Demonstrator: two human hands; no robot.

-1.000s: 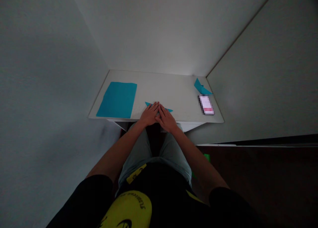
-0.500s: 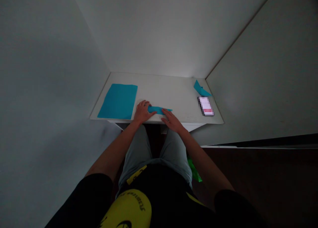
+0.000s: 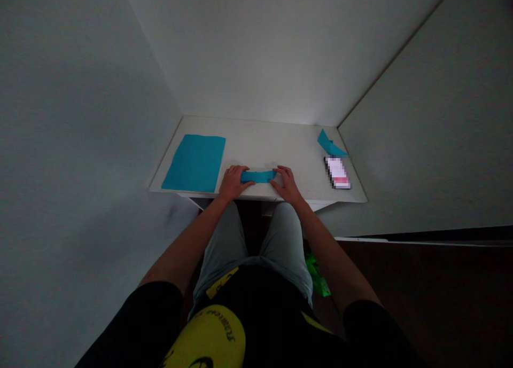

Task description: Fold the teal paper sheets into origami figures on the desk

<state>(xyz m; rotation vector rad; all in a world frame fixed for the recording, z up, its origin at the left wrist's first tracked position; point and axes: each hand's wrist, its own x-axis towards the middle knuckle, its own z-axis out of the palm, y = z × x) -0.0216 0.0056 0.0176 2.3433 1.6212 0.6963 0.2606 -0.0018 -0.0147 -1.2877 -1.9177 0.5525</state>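
near the front edge of the white table (image 3: 276,143), your left hand (image 3: 232,181) and right hand (image 3: 287,184) grasp opposite ends of the blue folded paper (image 3: 258,177).

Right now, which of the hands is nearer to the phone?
Right. The right hand is at the right end of the folded blue paper, left of the phone; the left hand is at its left end, farther away.

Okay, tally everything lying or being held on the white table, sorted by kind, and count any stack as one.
Blue papers: 3 (flat sheet, strip in the hands, folded piece)
Phone: 1
Total: 4
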